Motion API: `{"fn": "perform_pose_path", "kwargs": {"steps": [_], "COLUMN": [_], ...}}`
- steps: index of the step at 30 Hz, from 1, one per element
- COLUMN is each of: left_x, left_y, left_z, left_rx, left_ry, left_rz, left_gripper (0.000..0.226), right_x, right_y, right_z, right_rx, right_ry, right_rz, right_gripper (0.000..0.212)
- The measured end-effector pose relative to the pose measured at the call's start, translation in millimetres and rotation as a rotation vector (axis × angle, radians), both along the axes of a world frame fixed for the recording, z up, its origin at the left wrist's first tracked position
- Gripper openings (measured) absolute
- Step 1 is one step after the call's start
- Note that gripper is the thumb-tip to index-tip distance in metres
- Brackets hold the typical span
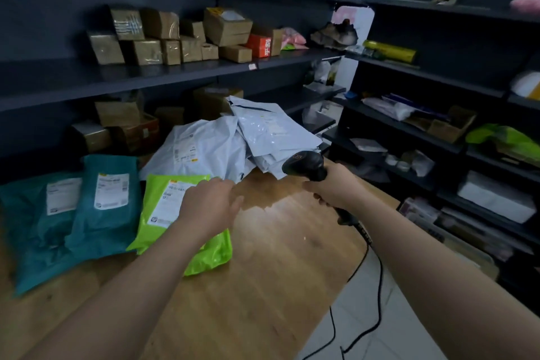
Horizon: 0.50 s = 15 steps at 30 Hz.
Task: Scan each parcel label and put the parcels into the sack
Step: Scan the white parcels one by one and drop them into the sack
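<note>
Probably mid-scan, with right hand (333, 187) clamped round the barcode scanner (306, 165) and left hand (210, 204), fingers relaxed, over the lime-green mailer (156, 232); next, aim squarely at its label (171, 202).

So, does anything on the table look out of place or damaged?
Only the grey parcels stand out: they lie in a slanting heap at the far end of the table. Nothing looks torn or spilled.
</note>
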State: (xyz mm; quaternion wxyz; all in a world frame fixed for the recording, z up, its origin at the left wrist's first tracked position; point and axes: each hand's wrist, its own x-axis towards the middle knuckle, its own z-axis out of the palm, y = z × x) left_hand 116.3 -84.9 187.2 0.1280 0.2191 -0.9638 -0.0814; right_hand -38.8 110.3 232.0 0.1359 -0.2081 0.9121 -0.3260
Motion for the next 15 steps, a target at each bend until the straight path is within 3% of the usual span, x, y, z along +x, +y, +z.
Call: {"fn": "perform_pose_path", "kwargs": {"steps": [8,15], "left_x": [-137,-247], "left_y": [-31,-59], "left_z": [13,-14], "left_rx": [0.058,0.139], "left_ry": [-0.009,-0.065], "left_rz": [0.049,0.211], "left_gripper": [0.035,0.041], "right_x": [-141,-271], "right_y": [-39,-79], "right_z": [11,-20], "right_rx": [-0.15,-0.33], "right_ry": [-0.062,-0.183], "right_rz": [-0.016,-0.043], "right_gripper": [0.019,0.016]}}
